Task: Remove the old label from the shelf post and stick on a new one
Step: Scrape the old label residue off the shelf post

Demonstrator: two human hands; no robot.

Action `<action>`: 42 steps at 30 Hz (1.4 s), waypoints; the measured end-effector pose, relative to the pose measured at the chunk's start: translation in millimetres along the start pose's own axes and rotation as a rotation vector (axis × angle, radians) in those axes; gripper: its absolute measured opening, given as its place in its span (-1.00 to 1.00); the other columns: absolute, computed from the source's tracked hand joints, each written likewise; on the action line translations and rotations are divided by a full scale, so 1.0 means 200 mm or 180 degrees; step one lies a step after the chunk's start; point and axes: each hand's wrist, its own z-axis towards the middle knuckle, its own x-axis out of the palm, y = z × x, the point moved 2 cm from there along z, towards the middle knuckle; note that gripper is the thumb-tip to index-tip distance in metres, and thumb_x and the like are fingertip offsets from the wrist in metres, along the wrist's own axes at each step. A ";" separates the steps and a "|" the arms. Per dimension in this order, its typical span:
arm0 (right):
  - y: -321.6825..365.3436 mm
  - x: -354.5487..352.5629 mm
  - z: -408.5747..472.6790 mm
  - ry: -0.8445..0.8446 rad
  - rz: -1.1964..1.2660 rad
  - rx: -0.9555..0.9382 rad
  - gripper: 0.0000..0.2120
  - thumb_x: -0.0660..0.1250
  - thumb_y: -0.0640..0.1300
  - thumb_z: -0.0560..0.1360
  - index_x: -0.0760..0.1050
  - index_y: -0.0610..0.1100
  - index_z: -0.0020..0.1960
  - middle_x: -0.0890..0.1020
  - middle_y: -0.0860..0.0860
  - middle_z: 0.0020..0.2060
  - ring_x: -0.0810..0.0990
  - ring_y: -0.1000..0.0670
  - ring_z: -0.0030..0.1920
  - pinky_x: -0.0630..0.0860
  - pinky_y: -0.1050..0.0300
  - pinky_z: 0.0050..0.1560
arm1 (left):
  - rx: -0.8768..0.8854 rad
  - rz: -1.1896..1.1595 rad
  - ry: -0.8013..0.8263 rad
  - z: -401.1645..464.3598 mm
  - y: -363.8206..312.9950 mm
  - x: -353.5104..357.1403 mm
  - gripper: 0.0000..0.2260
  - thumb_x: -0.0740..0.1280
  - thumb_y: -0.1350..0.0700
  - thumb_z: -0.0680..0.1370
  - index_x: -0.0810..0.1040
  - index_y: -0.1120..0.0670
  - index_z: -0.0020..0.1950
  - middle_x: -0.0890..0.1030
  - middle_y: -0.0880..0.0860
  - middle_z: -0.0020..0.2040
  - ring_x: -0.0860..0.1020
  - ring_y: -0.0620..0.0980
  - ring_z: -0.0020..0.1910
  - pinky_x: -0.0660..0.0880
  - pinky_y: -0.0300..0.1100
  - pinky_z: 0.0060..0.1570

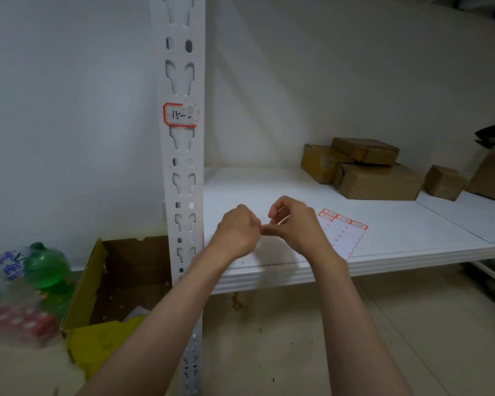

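The white slotted shelf post [183, 178] stands left of centre. On it, at upper centre, sits the old label [179, 115], white with a red border and handwriting; its right part is torn away, leaving pale residue. My left hand [236, 232] and my right hand [296, 224] meet low in front of the shelf, well below the label. The left fingertips are pinched together against the right index fingertip, and the other right fingers are curled. Whether a scrap lies between them is hidden. A sheet of new red-bordered labels [343, 232] lies on the shelf beside my right wrist.
The white shelf board [397, 224] carries several brown cardboard boxes [377, 181] at the back right. On the floor at left stand an open yellow cardboard box [103, 332], a green bottle [47, 267] and blurred packaged items [17, 324]. A white wall is behind.
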 end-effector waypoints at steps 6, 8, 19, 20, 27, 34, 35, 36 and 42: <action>-0.02 -0.02 0.02 -0.0503 0.0339 0.0374 -0.87 0.49 -0.14 0.47 0.56 -0.10 -0.19 0.67 -0.02 -0.24 0.67 -0.05 -0.16 0.50 0.14 -0.19 | 0.0019 -0.0041 -0.0667 0.05 0.08 0.04 -0.84 0.48 0.12 0.45 0.51 0.06 -0.15 0.58 0.02 -0.16 0.58 0.01 -0.17 0.53 -0.13 -0.16; -0.02 -0.02 0.02 -0.0553 0.0448 0.0449 -0.87 0.47 -0.14 0.47 0.55 -0.08 -0.22 0.67 -0.02 -0.26 0.68 -0.08 -0.15 0.54 0.06 -0.16 | 0.0029 -0.0025 -0.0733 0.05 0.08 0.05 -0.88 0.48 0.20 0.45 0.56 0.06 -0.20 0.61 0.03 -0.19 0.62 0.02 -0.18 0.59 -0.09 -0.08; -0.01 -0.03 0.01 -0.0375 0.0514 0.0570 -0.89 0.47 -0.18 0.49 0.62 -0.11 -0.20 0.68 -0.01 -0.24 0.66 -0.01 -0.18 0.60 0.06 -0.10 | 0.0172 0.0081 -0.0811 0.08 0.11 0.10 -0.84 0.33 0.30 0.57 0.69 0.17 -0.10 0.68 0.10 -0.13 0.65 0.06 -0.20 0.64 -0.02 -0.06; -0.01 -0.03 0.01 -0.0324 0.0504 0.0537 -0.90 0.48 -0.20 0.50 0.65 -0.11 -0.19 0.67 0.02 -0.26 0.64 0.04 -0.22 0.59 0.13 -0.14 | 0.0165 0.0051 -0.0828 0.08 0.12 0.10 -0.84 0.32 0.30 0.58 0.70 0.16 -0.09 0.68 0.09 -0.13 0.66 0.06 -0.20 0.64 0.00 -0.05; -0.02 -0.03 0.00 -0.0268 0.0447 0.0568 -0.87 0.38 -0.26 0.57 0.71 -0.14 -0.06 0.68 -0.01 -0.26 0.61 0.12 -0.29 0.53 0.32 -0.26 | 0.0152 0.0106 -0.0878 0.08 0.11 0.11 -0.88 0.48 0.10 0.52 0.59 0.09 -0.16 0.66 0.06 -0.17 0.64 0.00 -0.22 0.60 -0.07 -0.06; 0.00 -0.03 0.00 -0.0305 0.0517 0.0632 -0.88 0.37 -0.24 0.58 0.70 -0.14 -0.04 0.69 -0.03 -0.25 0.61 0.11 -0.30 0.53 0.30 -0.28 | 0.0235 0.0468 -0.0721 0.06 0.10 0.11 -0.73 0.26 0.37 0.59 0.64 0.13 0.18 0.64 0.10 0.10 0.64 0.05 0.01 0.59 -0.09 0.10; 0.00 -0.03 0.00 -0.0308 0.0534 0.0619 -0.88 0.38 -0.23 0.57 0.70 -0.14 -0.04 0.69 -0.03 -0.24 0.61 0.11 -0.30 0.51 0.31 -0.29 | 0.0249 0.0459 -0.0747 0.06 0.10 0.11 -0.71 0.28 0.35 0.60 0.62 0.12 0.25 0.64 0.10 0.13 0.64 0.05 0.04 0.57 -0.09 0.14; 0.01 -0.03 0.00 -0.0313 0.0555 0.0598 -0.89 0.39 -0.23 0.57 0.70 -0.14 -0.04 0.70 -0.04 -0.24 0.62 0.11 -0.30 0.49 0.31 -0.29 | 0.0252 0.0445 -0.0749 0.06 0.09 0.11 -0.72 0.32 0.29 0.60 0.60 0.11 0.28 0.65 0.09 0.12 0.64 0.05 0.03 0.57 -0.09 0.15; 0.07 -0.06 -0.02 -0.0575 0.0718 0.0307 -0.80 0.44 -0.04 0.54 0.71 -0.14 -0.16 0.68 0.02 -0.32 0.61 0.11 -0.30 0.44 0.29 -0.26 | 0.0474 0.0736 -0.1285 0.02 0.05 0.07 -0.65 0.23 -0.04 0.66 0.49 0.12 -0.25 0.53 0.05 -0.25 0.54 0.08 -0.32 0.48 -0.08 -0.31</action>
